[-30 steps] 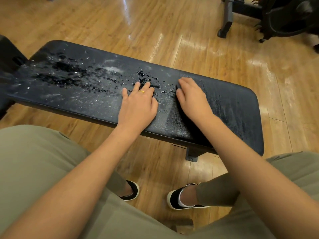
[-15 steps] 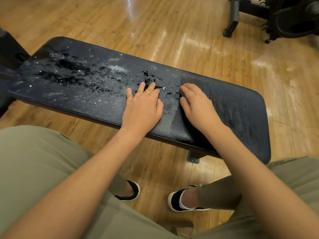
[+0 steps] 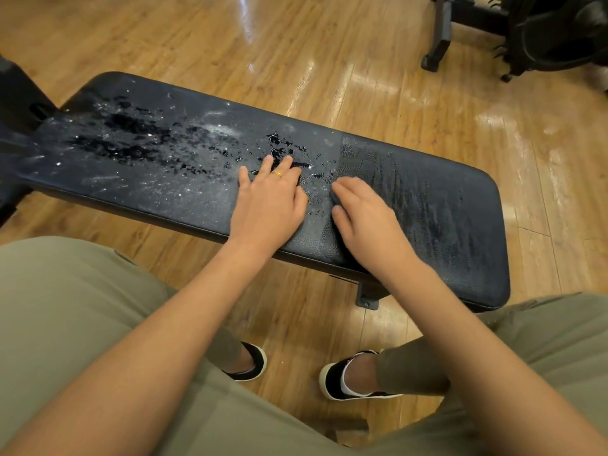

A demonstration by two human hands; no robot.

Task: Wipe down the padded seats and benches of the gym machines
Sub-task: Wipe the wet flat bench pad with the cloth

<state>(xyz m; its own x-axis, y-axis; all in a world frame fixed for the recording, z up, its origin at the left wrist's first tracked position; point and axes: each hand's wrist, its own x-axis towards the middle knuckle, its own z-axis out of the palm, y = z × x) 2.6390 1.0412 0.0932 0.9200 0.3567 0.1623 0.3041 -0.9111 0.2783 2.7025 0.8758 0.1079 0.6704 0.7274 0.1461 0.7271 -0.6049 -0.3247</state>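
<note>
Left hand flat on wet bench, grip empty; right hand grip unclear; machine frame beyond.

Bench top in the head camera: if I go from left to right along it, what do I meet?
Splashed water droplets → left hand, lying flat → right hand → the wiped, streaky end of the bench.

A: What sort of place is shown?
B: A gym is shown: a long black padded bench is set on a glossy wood-plank floor, and the dark frame of an exercise machine is seen behind it
</note>
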